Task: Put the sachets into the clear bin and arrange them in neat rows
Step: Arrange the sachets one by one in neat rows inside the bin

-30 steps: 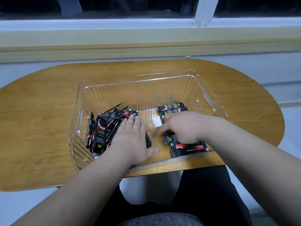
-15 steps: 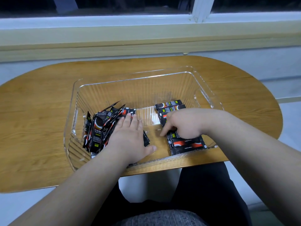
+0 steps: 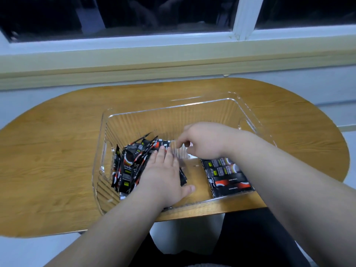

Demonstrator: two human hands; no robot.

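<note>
Clear bin (image 3: 173,120): glossy ribbed plastic. Sachets (image 3: 127,164) under left hand (image 3: 163,176): shiny black printed film. Table (image 3: 48,160): smooth wood grain.

We saw a rounded wooden surface (image 3: 57,155); behind it ran a pale sill (image 3: 173,60) and a dark window (image 3: 134,12).

black sachets (image 3: 229,182) with red-white swirls; clear ribbed bin (image 3: 173,122); wood-grain table (image 3: 48,160)
</note>
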